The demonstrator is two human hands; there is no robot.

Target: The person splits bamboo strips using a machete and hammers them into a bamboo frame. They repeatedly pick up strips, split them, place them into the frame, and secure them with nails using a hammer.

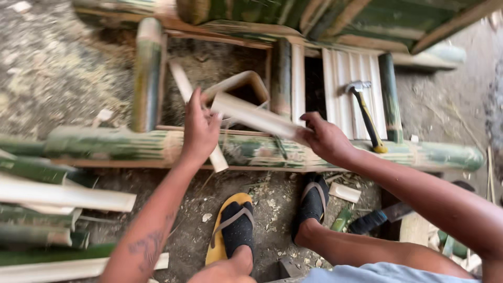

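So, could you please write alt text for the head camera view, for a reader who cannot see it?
Seen from above, a person's two hands, left hand and right hand, hold a pale split bamboo piece over a green bamboo frame on dirt ground. A hammer lies on the frame's slats, and the feet wear dark socks and sandals.

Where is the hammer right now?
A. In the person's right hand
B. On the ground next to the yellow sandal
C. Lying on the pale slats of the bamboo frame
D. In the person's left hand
C. The hammer lies by itself on the pale slats, its yellow-tipped handle reaching the long bamboo pole, while the left hand and right hand both hold a split bamboo piece.
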